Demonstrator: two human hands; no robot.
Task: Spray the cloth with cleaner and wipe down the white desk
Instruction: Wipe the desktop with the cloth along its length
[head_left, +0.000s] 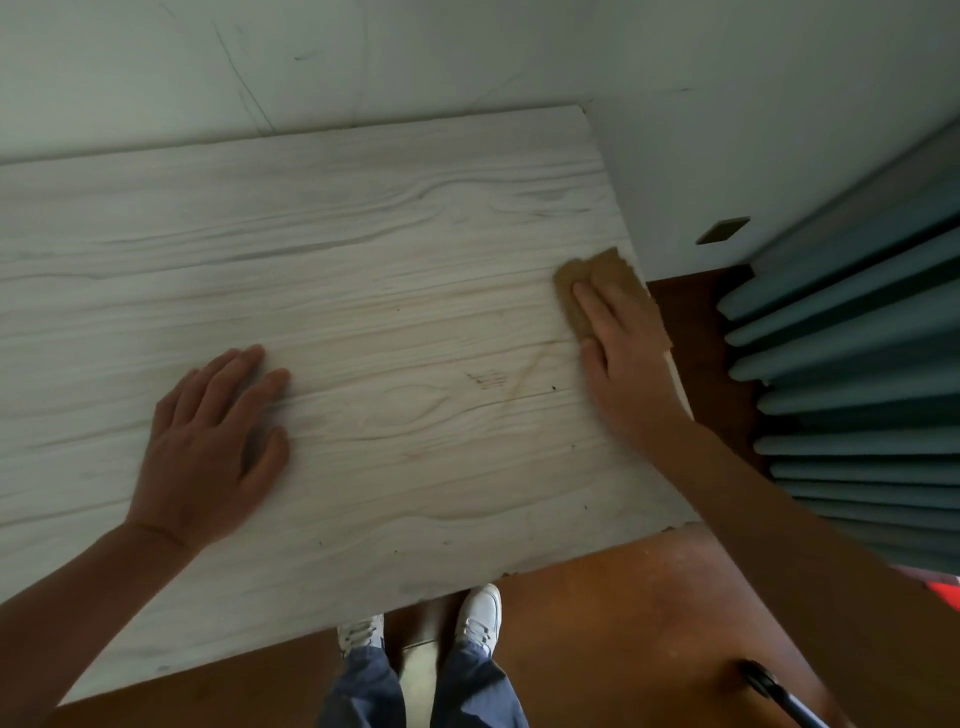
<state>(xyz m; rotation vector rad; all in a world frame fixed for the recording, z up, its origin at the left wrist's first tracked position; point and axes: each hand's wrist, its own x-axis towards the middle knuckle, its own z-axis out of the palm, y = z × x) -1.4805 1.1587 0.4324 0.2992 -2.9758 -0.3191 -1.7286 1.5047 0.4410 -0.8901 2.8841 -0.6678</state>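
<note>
The white wood-grain desk (363, 270) fills most of the view. A tan cloth (582, 273) lies at the desk's right edge, and my right hand (623, 353) presses flat on it with fingers stretched over it. My left hand (208, 441) rests palm down on the desk near the front, fingers apart, holding nothing. A few dark marks (485, 378) and a faint brownish streak show on the desk between my hands. No spray bottle is in view.
A white wall (415, 57) runs behind the desk and along its right side. Teal pleated curtains (857, 364) hang at the right. Brown floor (623, 623) and my white shoes (480, 616) lie below the front edge. A dark object (769, 691) sits at bottom right.
</note>
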